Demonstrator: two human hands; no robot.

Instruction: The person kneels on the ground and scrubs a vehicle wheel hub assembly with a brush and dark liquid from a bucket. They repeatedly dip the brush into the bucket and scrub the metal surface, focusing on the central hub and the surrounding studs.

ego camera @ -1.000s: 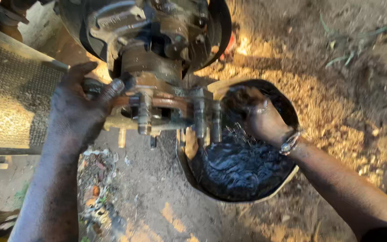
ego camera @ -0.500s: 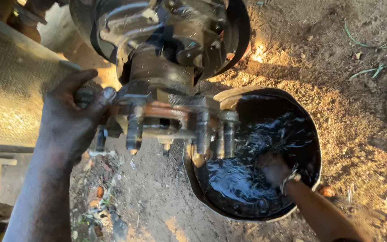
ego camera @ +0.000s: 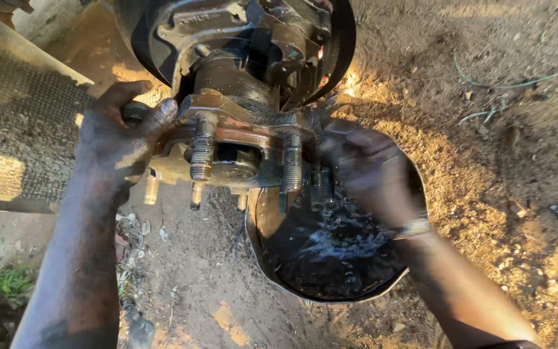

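Left hand (ego camera: 121, 139) gripping left edge of rusty wheel hub (ego camera: 240, 142), fingers curled over flange. Hub hangs above bare dirt ground (ego camera: 505, 194), threaded studs (ego camera: 202, 155) pointing toward camera. Right hand (ego camera: 366, 168) blurred, raised against hub's right side just above black basin (ego camera: 263, 252); grasp cannot be told. Basin sits on ground directly below hub, holding dark splashing liquid (ego camera: 337, 252). Metal mesh panel (ego camera: 14, 129) at left.
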